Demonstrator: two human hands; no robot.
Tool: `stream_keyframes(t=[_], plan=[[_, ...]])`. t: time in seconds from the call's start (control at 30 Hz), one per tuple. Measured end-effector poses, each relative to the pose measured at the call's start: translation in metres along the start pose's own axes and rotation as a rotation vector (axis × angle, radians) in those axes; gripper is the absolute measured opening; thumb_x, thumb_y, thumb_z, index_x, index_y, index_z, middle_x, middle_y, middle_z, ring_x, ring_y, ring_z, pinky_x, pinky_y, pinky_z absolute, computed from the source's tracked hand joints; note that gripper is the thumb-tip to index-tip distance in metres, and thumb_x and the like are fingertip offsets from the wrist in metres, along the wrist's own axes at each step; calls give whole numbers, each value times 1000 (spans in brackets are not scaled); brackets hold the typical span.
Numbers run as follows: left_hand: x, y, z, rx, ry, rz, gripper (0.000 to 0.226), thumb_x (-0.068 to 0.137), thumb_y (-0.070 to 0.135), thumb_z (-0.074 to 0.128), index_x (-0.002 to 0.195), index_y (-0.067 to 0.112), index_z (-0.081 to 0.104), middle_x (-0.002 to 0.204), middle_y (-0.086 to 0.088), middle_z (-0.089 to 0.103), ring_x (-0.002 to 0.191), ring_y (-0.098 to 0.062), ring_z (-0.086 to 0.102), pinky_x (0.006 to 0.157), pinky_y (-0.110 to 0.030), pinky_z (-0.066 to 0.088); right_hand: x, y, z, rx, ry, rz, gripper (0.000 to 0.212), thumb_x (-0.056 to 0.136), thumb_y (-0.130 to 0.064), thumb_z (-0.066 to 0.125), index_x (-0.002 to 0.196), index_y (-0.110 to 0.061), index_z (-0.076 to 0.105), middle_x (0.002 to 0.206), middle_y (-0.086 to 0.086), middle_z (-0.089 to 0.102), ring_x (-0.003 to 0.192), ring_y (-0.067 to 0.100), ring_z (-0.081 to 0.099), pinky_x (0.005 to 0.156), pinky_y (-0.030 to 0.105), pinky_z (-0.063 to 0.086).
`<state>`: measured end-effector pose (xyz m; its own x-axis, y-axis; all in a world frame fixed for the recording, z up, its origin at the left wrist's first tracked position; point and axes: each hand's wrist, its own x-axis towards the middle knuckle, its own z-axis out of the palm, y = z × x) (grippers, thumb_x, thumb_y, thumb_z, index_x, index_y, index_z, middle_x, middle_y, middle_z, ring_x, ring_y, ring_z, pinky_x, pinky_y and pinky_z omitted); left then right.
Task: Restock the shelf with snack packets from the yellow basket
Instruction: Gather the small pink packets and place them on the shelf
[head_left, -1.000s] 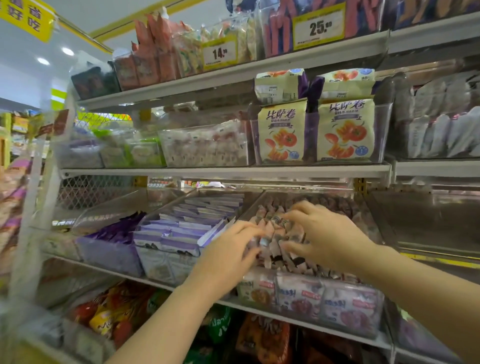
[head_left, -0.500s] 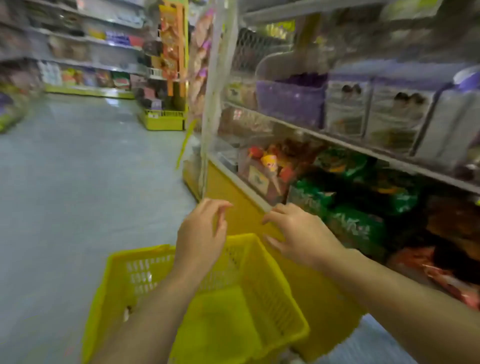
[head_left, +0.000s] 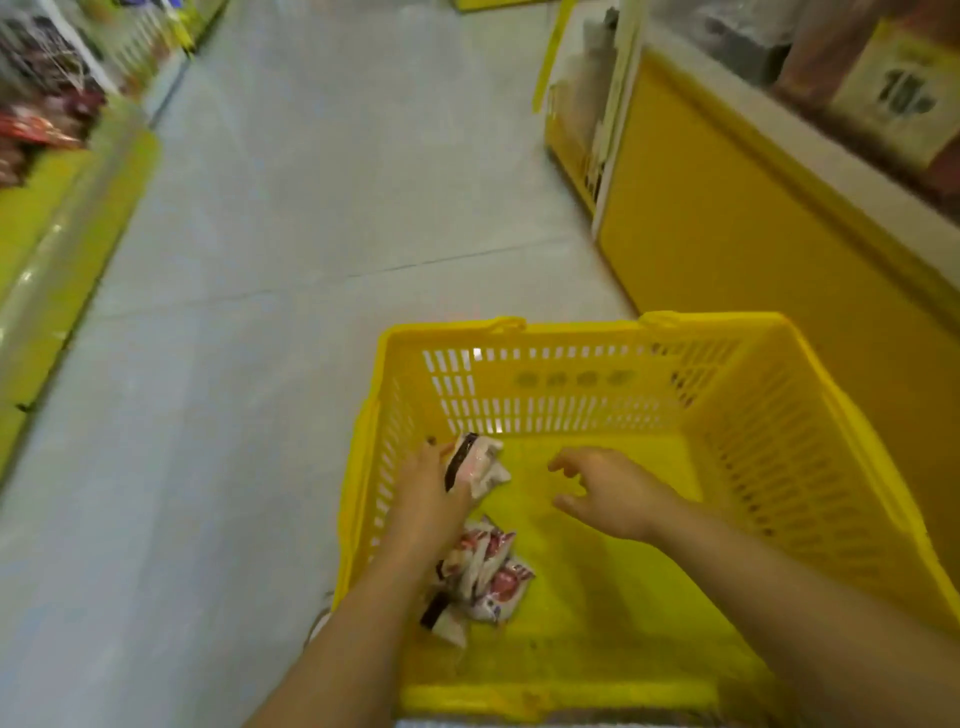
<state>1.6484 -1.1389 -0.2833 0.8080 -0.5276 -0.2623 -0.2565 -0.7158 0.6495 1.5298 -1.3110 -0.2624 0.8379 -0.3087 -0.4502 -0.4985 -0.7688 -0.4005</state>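
Here the left hand grips a snack packet inside the yellow basket.

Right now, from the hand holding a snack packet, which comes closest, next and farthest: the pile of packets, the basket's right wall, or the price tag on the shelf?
1. Pile of packets: on the floor of the yellow basket, beside the wrist of the left hand.
2. Basket's right wall: across the basket, beyond the right hand.
3. Price tag: on the shelf, far right.
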Motion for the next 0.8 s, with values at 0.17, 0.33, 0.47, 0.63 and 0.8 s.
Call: stream_keyframes(t=[0.17,0.33,0.47,0.63,0.8], plan=[[30,-13,28,236,-182,-55,67,96,35,52,151,14,20,159,-14,16,144,-31,18,115,-40,24,45,2,48,242,-282,80,66,85,-38,69,141,-18,39,135,10,52,117,23,54,91,29,45],[39,-26,42,454,-280,-71,72,89,29,64,148,20,24,157,-12,7,137,-38,28,108,-44,32,70,-5,93,460,-477,132,92,80,-41,74,150,-16,21,152,9,33,129,26,46,96,31,44],[37,-33,41,494,-404,-9,82,82,21,73,149,26,25,159,-7,-6,138,-38,29,107,-42,38,78,-6,114,588,-494,196,92,76,-47,75,147,-15,27,147,6,41,125,23,49,92,31,47],[42,-36,31,494,-545,71,69,88,12,66,148,19,32,160,-7,-10,147,-31,13,107,-34,33,74,-17,134,635,-404,206,69,80,-46,72,132,-14,41,125,6,58,101,17,57,78,29,48],[39,-39,30,521,-601,81,71,86,1,61,147,22,32,160,-4,-8,139,-31,31,97,-31,41,69,-32,146,690,-308,141,58,88,-32,67,135,-12,41,133,7,54,110,16,54,77,22,39]])
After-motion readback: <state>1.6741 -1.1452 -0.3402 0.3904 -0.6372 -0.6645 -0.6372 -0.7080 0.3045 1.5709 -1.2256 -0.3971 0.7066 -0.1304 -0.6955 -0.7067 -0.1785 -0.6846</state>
